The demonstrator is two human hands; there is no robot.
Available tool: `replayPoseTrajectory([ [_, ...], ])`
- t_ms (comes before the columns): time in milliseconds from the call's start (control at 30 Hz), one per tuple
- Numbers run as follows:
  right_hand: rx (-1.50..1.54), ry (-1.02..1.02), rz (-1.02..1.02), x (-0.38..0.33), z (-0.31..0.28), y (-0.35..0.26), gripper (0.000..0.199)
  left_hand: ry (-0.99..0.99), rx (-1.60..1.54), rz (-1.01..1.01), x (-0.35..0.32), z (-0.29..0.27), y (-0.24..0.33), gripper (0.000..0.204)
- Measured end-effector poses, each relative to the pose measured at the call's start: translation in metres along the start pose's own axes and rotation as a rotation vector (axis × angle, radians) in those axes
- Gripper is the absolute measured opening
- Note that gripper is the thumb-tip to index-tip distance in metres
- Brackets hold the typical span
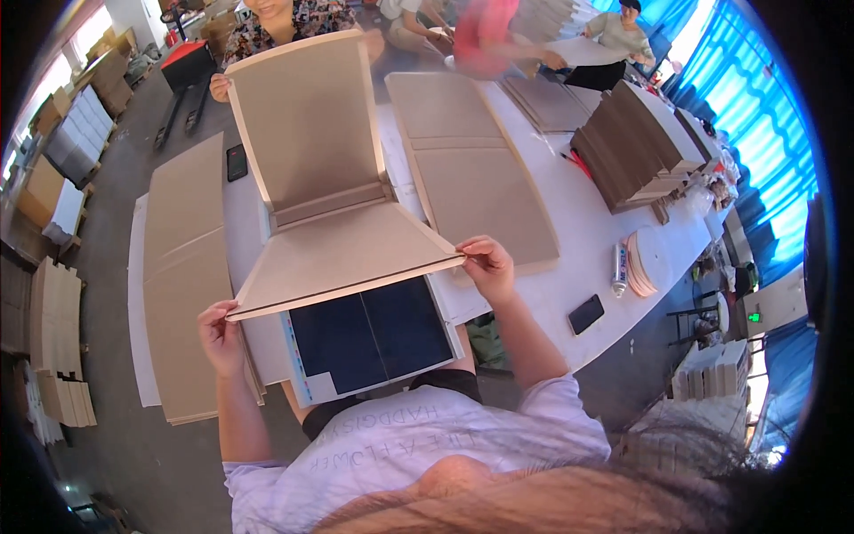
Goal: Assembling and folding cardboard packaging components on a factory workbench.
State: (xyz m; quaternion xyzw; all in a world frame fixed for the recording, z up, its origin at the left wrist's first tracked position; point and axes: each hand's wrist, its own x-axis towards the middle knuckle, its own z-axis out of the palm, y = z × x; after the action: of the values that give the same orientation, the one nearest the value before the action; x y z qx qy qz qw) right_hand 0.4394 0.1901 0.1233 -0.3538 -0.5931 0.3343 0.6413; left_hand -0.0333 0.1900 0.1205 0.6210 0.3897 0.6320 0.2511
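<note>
dark phone on white table | tube near phone | blue curtains right | pallet truck upper left

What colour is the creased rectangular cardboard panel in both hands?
The cardboard panel is greyish brown, in the head view.

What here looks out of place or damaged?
Nothing looks spilled or clearly damaged. The dark sheet beneath the raised cardboard looks askew and seems to overhang the near edge of the table. A phone to the right also looks stray.

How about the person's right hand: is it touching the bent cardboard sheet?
Touching: the head view shows the right hand pinching the near right corner of the bent cardboard sheet.
</note>
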Motion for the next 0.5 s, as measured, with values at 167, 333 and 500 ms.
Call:
replayPoseTrajectory([
  [167,0.015,0.127,-0.017,-0.010,0.008,0.004,0.026,0.009,-0.110,0.005,-0.002,0.005,-0.015,0.015],
  [333,-0.055,0.113,-0.072,-0.002,0.009,0.003,0.023,0.066,-0.069,0.071,0.005,0.005,-0.002,0.019],
  [500,-0.517,0.031,-0.241,0.010,0.012,-0.013,0.020,0.102,-0.119,0.103,0.006,0.005,-0.003,0.022],
])
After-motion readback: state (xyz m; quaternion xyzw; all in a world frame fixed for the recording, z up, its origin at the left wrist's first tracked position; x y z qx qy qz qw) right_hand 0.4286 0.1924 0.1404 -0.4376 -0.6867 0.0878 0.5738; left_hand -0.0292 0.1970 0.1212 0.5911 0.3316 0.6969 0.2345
